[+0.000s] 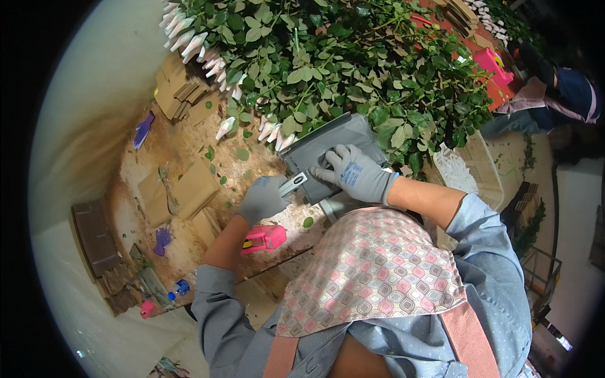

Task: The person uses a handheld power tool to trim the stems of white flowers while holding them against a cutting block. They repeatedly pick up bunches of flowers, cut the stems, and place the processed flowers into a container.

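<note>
In my gloved left hand [263,200] is a silver stapler-like hand tool [294,184], its end reaching the edge of a dark grey tray [314,158]. My gloved right hand [354,172] rests on this tray, thumb and fingers apart and fingertips bent down against its surface. What lies under the right palm is hidden. The tray tilts in front of my patterned apron [378,264]. Just beyond it is a large heap of leafy rose stems [331,71]. Several flower heads in pale sleeves [272,131] poke out along its left side.
A pink tape dispenser [267,237] sits by my left forearm. Cardboard pieces [196,189], purple gloves [143,130] and a water bottle [179,289] lie on the stained table [189,141]. To the right is a plastic crate [491,170] with white pieces. Another person [548,101] is at far right.
</note>
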`<state>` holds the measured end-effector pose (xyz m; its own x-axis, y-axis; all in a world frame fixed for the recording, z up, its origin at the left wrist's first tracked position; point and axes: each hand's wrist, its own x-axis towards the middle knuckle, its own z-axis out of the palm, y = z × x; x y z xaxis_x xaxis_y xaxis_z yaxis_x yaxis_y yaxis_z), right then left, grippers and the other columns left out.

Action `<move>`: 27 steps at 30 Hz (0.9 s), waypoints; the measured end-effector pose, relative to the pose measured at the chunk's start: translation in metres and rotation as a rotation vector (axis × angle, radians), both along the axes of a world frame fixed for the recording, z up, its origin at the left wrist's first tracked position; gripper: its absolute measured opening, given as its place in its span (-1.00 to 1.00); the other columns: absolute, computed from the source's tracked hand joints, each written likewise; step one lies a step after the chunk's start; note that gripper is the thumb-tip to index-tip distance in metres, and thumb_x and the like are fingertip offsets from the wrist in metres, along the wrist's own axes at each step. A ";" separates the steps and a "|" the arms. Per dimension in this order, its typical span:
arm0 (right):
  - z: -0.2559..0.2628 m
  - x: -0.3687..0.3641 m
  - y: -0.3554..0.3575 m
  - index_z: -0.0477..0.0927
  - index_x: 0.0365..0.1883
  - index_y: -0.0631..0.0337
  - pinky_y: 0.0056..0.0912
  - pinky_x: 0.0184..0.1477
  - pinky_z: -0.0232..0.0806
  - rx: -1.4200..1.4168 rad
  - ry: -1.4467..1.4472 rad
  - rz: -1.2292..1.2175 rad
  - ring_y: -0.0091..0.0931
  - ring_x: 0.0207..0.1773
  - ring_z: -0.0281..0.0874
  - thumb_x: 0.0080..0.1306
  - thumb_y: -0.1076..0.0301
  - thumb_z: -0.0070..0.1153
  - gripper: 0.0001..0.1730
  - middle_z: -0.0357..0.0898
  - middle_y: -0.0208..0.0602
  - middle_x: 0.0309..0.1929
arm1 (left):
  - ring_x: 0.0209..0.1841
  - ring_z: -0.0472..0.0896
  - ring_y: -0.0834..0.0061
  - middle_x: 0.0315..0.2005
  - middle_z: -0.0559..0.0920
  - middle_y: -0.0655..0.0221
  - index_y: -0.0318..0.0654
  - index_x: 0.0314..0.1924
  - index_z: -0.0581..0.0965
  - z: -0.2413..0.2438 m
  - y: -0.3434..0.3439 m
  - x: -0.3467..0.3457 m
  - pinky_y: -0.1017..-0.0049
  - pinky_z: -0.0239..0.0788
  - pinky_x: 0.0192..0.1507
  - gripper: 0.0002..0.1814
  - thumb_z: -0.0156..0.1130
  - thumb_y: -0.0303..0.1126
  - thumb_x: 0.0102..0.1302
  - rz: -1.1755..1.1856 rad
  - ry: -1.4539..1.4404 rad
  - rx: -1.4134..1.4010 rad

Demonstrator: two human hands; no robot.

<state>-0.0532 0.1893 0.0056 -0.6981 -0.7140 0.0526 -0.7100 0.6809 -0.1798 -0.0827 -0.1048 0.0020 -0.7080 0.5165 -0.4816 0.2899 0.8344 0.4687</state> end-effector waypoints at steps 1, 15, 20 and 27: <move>0.001 0.000 0.000 0.57 0.40 -0.11 -0.11 0.14 0.34 -0.009 -0.008 -0.004 -0.22 0.12 0.47 0.40 0.25 0.07 -0.43 0.50 -0.23 0.09 | -0.11 0.71 -0.06 -0.25 0.74 0.05 -0.18 -0.04 0.66 -0.007 -0.002 0.005 0.05 0.53 -0.03 -0.62 0.41 -0.10 0.29 0.003 0.061 -0.007; -0.003 -0.003 -0.014 0.72 0.16 -0.03 -0.01 0.16 0.40 -0.159 0.003 -0.046 -0.10 0.13 0.51 0.21 0.53 0.29 -0.49 0.63 -0.10 0.10 | -0.02 0.71 0.19 -0.12 0.73 0.19 -0.23 0.02 0.60 -0.020 -0.060 -0.014 0.17 0.44 0.02 -0.70 0.26 -0.31 0.32 -0.204 0.303 -0.253; 0.001 -0.006 -0.015 0.69 0.22 0.00 0.04 0.23 0.36 -0.116 -0.042 -0.019 -0.08 0.19 0.48 0.18 0.55 0.18 -0.41 0.58 -0.06 0.15 | -0.04 0.59 0.34 -0.20 0.63 0.39 -0.08 -0.09 0.63 -0.070 -0.050 -0.029 0.29 0.31 -0.03 -0.83 0.21 -0.29 0.37 -0.170 0.705 -0.334; 0.008 -0.008 -0.023 0.69 0.26 0.04 0.01 0.22 0.38 -0.103 -0.049 -0.008 -0.04 0.13 0.48 0.09 0.68 0.03 -0.27 0.59 0.01 0.13 | -0.06 0.53 0.37 -0.20 0.59 0.42 -0.07 -0.11 0.64 -0.103 -0.036 -0.043 0.27 0.27 0.08 -0.81 0.14 -0.26 0.40 -0.257 0.864 -0.261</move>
